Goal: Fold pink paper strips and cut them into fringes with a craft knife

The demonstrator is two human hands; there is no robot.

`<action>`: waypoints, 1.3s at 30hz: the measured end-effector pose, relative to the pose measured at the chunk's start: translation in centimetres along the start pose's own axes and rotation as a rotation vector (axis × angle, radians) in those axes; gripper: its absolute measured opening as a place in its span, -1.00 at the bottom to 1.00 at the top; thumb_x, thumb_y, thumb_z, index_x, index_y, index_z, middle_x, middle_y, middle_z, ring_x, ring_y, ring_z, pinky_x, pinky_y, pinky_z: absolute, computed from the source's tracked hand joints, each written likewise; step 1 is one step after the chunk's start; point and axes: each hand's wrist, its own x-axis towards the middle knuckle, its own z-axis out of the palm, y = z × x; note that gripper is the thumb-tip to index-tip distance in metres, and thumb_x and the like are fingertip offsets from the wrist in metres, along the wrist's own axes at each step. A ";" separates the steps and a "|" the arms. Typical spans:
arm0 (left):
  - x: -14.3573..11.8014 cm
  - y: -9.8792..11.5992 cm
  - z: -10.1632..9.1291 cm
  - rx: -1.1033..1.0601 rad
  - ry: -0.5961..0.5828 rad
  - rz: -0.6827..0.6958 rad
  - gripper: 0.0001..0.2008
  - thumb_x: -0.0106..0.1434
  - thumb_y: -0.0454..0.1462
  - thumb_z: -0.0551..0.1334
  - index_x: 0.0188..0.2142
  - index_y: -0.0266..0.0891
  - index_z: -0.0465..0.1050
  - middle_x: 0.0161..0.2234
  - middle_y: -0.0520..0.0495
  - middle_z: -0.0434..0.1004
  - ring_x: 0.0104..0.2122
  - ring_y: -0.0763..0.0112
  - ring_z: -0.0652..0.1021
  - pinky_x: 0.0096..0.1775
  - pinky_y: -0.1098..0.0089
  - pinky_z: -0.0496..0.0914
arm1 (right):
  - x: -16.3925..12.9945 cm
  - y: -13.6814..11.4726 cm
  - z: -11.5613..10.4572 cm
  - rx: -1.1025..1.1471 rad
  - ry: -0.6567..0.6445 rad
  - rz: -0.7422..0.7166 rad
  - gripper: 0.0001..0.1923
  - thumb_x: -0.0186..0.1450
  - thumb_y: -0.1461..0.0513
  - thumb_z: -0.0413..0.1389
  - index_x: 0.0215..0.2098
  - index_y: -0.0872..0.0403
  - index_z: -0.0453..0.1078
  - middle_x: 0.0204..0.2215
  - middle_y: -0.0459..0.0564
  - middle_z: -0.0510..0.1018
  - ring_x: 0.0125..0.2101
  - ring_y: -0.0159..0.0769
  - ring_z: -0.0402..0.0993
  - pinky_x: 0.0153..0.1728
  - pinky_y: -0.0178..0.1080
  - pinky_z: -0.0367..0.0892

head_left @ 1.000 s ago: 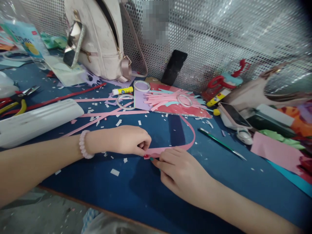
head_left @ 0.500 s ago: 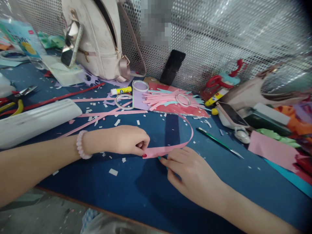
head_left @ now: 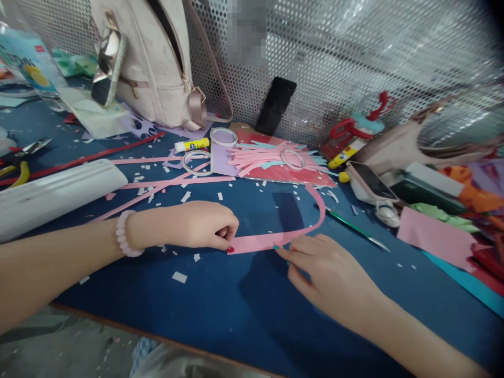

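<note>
My left hand pinches the near end of a long pink paper strip against the blue tabletop. A pale bead bracelet sits on that wrist. The strip runs right, then curves up and back toward a red sheet covered with cut pink and teal strips. My right hand rests on the strip further along, its fingertips pressing the strip flat on the table.
Tape rolls and a glue stick lie behind my left hand. A beige backpack, a black phone, pliers, a white tube, red scissors, a green rod, coloured paper and scraps surround them.
My right hand has slid right along the pink strip, away from my left hand. The strip's loop has spread wider to the right. My left hand has held its pinch.
</note>
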 end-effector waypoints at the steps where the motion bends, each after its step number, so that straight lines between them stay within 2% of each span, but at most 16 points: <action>1: 0.0 0.0 0.0 -0.001 -0.005 -0.004 -0.88 0.22 -0.24 0.22 -0.44 -0.19 0.36 -0.45 0.10 0.38 -0.48 0.50 0.36 -0.47 0.47 0.15 | -0.2 0.2 0.0 -0.007 0.002 0.004 -0.69 0.17 0.42 -0.02 -0.30 0.10 0.54 -0.48 -0.01 0.54 -0.44 -0.22 0.45 -0.41 -0.18 0.25; 7: 0.0 0.2 -0.1 0.006 -0.023 -0.035 -0.87 0.22 -0.23 0.22 -0.44 -0.18 0.37 -0.45 0.10 0.38 -0.48 0.49 0.36 -0.49 0.46 0.14 | -1.3 1.4 0.2 -0.020 0.017 0.030 -0.68 0.22 0.39 -0.03 -0.25 0.08 0.54 -0.48 -0.06 0.54 -0.44 -0.26 0.45 -0.40 -0.18 0.27; 16: 0.1 0.5 -0.3 0.008 -0.038 -0.064 -0.86 0.23 -0.23 0.23 -0.44 -0.18 0.37 -0.44 0.11 0.38 -0.49 0.51 0.36 -0.50 0.47 0.16 | -3.0 3.6 0.5 -0.124 0.000 0.077 -0.65 0.25 0.34 -0.07 -0.21 0.08 0.55 -0.40 0.00 0.58 -0.39 -0.22 0.49 -0.38 -0.17 0.32; 24: 0.0 0.4 -0.3 0.015 -0.027 -0.057 -0.87 0.23 -0.24 0.22 -0.44 -0.18 0.38 -0.44 0.11 0.38 -0.49 0.51 0.36 -0.49 0.47 0.16 | -5.5 6.8 1.2 -0.118 -0.026 0.206 -0.61 0.27 0.29 -0.12 -0.15 0.09 0.54 -0.38 0.03 0.59 -0.38 -0.23 0.51 -0.37 -0.19 0.36; 30: 0.0 0.4 -0.2 0.024 -0.019 -0.038 -0.87 0.23 -0.23 0.22 -0.44 -0.18 0.37 -0.44 0.12 0.37 -0.50 0.53 0.35 -0.50 0.48 0.15 | -7.6 9.6 1.7 -0.133 -0.035 0.378 -0.58 0.27 0.22 -0.12 -0.09 0.01 0.54 -0.28 0.00 0.62 -0.35 -0.16 0.53 -0.34 -0.13 0.38; 39: -0.1 -0.1 0.0 0.021 -0.013 -0.010 -0.83 0.25 -0.19 0.20 -0.45 -0.17 0.34 -0.45 0.12 0.37 -0.51 0.52 0.35 -0.50 0.48 0.16 | -7.9 9.8 1.2 -0.011 -0.080 0.576 -0.58 0.21 0.22 -0.08 -0.08 -0.10 0.53 -0.35 -0.05 0.63 -0.48 -0.26 0.49 -0.53 -0.28 0.29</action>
